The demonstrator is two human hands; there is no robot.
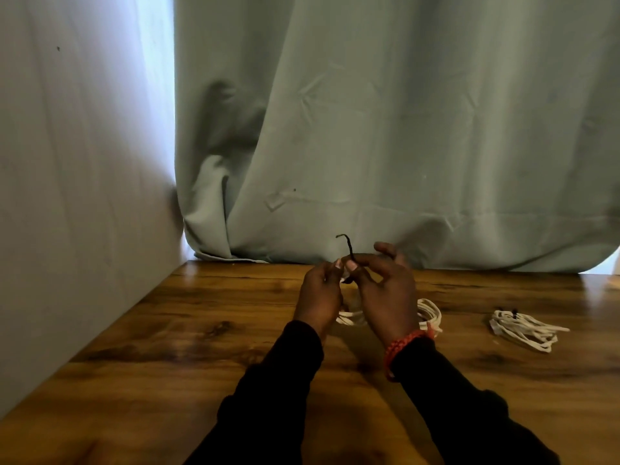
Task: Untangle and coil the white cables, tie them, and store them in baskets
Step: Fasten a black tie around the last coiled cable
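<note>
Hands meet above the middle of the wooden table (201, 330), both raised and close together. The left hand (318, 293) and the right hand (385, 290) each pinch a dark twist tie (347, 250) between thumb and forefinger, its free end sticking up and bending over at the top; the right hand's other fingers are spread and loosely curled. A coiled white cable (427, 312) lies on the table just behind and beneath the hands, mostly hidden by them. A second white cable bundle (523, 330), already bound with dark ties, lies well apart to the right. An orange bracelet (401, 344) circles the right wrist above a black sleeve. A pale curtain (402, 129) hangs behind the table. No basket shows in the view.
</note>
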